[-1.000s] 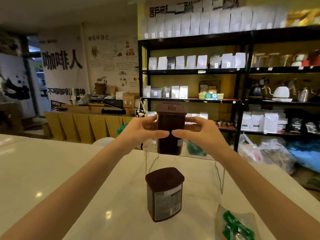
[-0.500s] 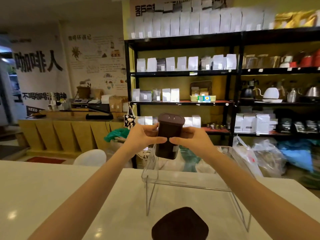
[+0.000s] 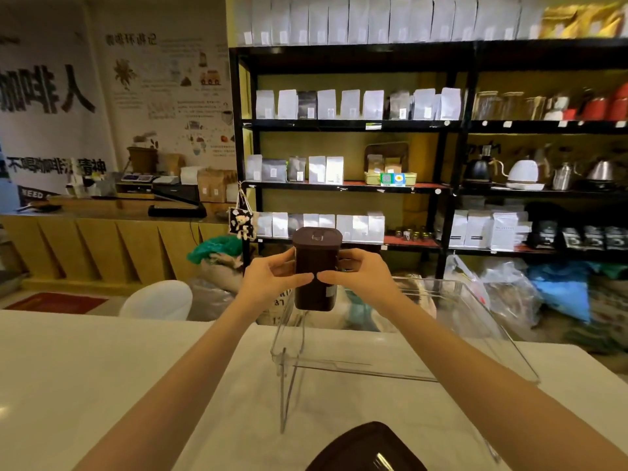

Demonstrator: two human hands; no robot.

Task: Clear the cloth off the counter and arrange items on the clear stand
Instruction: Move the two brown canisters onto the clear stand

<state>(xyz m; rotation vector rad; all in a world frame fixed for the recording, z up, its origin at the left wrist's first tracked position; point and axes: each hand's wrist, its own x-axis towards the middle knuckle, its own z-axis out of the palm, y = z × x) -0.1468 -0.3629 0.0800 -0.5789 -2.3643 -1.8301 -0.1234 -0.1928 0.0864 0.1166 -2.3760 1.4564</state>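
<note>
A dark brown lidded canister [image 3: 315,266] is upright at the far left corner of the clear acrylic stand [image 3: 401,365], its base at the stand's top surface. My left hand [image 3: 272,282] grips its left side and my right hand [image 3: 360,275] grips its right side. The stand rests on the white counter [image 3: 102,375]. A second brown canister [image 3: 367,448] shows only its lid at the bottom edge, in front of the stand. No cloth is in view.
Beyond the counter stand black shelves [image 3: 452,185] with white bags and kettles. Sacks and plastic bags [image 3: 503,294] lie on the floor behind the stand. A white chair back [image 3: 158,299] sits past the counter's far edge, left of my arms.
The view has tilted up and closer, so the near canister slid to the bottom edge and the green packet left the frame. Both hands lowered the held canister onto the stand's far left corner.
</note>
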